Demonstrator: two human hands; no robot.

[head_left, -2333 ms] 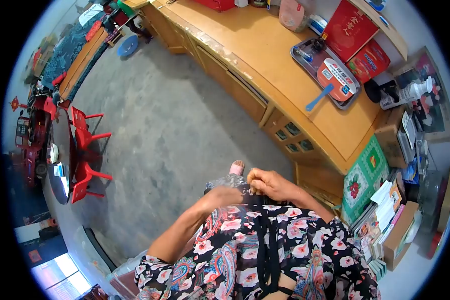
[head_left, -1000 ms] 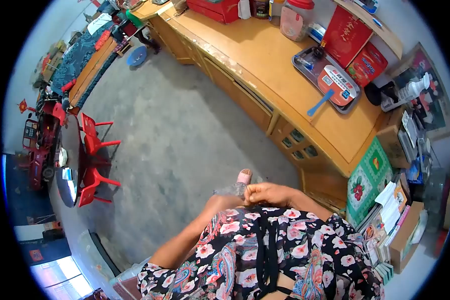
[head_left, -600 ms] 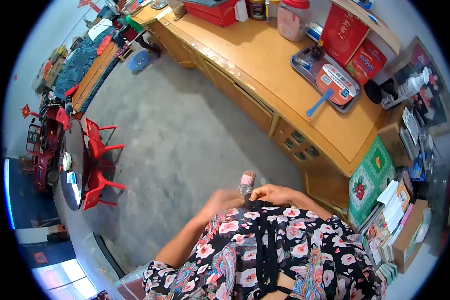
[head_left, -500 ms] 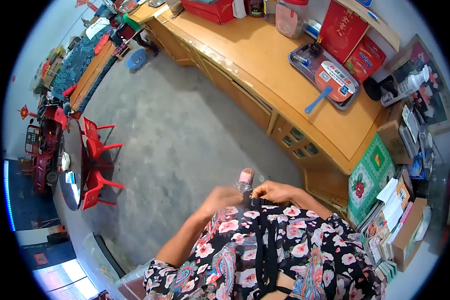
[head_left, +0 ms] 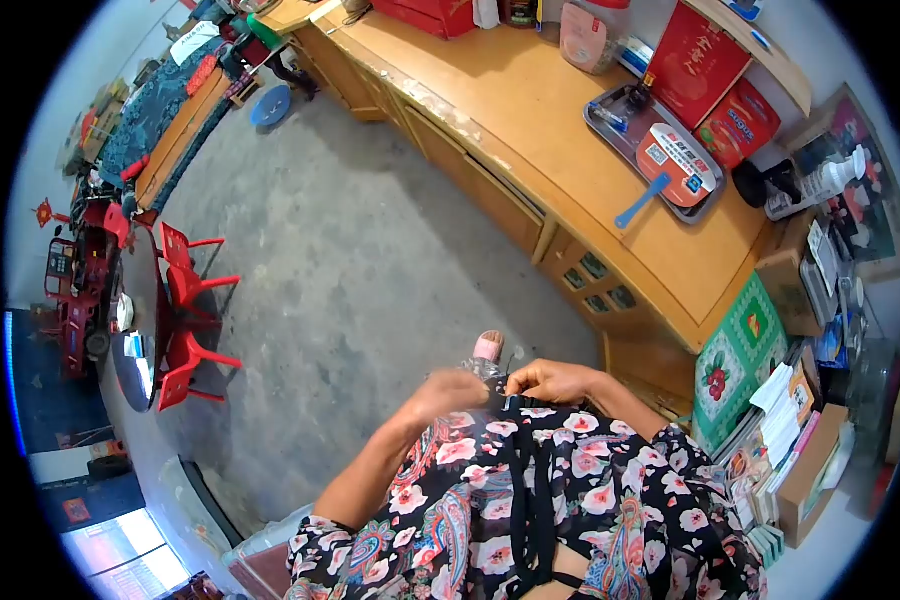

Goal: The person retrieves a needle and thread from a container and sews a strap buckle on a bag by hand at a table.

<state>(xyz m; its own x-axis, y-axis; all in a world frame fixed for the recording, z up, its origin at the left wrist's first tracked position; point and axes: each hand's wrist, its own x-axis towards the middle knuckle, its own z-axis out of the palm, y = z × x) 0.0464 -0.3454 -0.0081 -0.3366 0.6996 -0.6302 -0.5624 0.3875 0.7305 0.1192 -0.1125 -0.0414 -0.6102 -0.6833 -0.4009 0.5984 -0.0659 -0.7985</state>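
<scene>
Strap (head_left: 536, 404), black, lay beside a floral garment (head_left: 598, 470), between left hand (head_left: 450, 389) and right hand (head_left: 552, 379).
Right fingers seemed to pinch its edge; left fingers were too blurred to tell. Both hands had stayed close as the view shifted, so handling seemed unfinished. A red bag (head_left: 739, 123) read "sugus"; a red box (head_left: 695, 65) bore gold characters.

You wear a loose black top (head_left: 490, 510) printed with pink-and-white blossoms, their centres darker, among paisley swirls in turquoise, red and pale tones. Its left sleeve (head_left: 320, 548) and right sleeve (head_left: 675, 450) carry the same print and leave your forearms uncovered. Plain black fabric ties (head_left: 543, 500) run in narrow strips along the middle of your front. On your foot is a pink open-toed sandal (head_left: 487, 350).
</scene>
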